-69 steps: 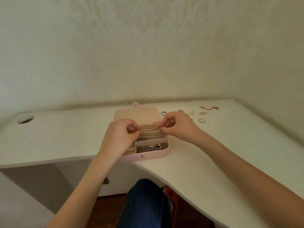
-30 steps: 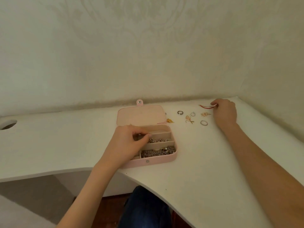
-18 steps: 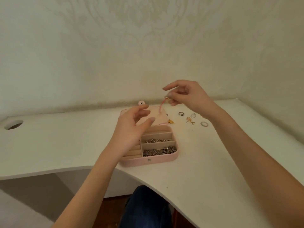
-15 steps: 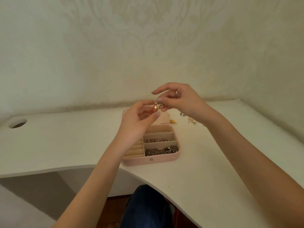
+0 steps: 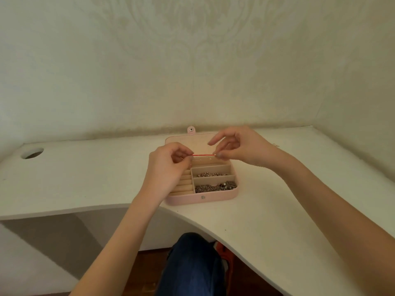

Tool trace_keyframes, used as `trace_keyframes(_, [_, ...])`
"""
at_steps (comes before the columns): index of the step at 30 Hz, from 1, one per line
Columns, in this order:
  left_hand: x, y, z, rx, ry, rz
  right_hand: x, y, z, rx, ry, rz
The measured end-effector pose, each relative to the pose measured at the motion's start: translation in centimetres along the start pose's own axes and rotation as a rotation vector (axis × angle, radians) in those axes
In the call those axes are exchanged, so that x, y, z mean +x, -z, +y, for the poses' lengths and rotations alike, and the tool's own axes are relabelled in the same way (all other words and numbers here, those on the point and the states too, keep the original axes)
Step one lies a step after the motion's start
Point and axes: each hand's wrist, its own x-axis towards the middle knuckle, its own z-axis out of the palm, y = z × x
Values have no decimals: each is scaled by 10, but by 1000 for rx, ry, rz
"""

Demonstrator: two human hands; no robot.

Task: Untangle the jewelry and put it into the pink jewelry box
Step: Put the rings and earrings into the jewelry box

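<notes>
- Red cord bracelet: pinched taut between my left hand and right hand, not yet stowed.
- Pink jewelry box, open just below my grip: two compartments already hold metal chains.
- Remaining pieces beyond my right hand: mostly hidden.

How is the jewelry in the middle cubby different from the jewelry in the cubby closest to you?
The middle compartment's jewelry is a thin line of pale, rounded beads, with bare lining around it. The front compartment's jewelry is a darker grey heap of fine chain that fills its space from side to side. So one is light and sparse, the other dark and piled. Both look metallic and lie inside the open pink jewelry box.
</notes>
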Motion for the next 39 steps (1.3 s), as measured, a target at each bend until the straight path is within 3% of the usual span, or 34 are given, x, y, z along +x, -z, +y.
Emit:
trace_keyframes(6, [2,-8,6,78,-33,-65,-11,-2,14,-159,11,-29])
trace_keyframes(18, [-5,-6,-3,256,-112,-246,-8,3,22,-91,-149,47])
trace_keyframes(26, [-2,-10,-4,398,-178,-277,-6,0,24,-333,-74,-26])
trace_keyframes(28, [-1,-10,-4,435,-199,-281,-5,6,26,-324,-57,16])
trace_keyframes(34, [-2,-8,-11,331,-165,-251,10,30,58,-398,-121,353])
trace_keyframes(39, [-6,-7,-16,384,-122,-222,16,16,72,-498,-135,242])
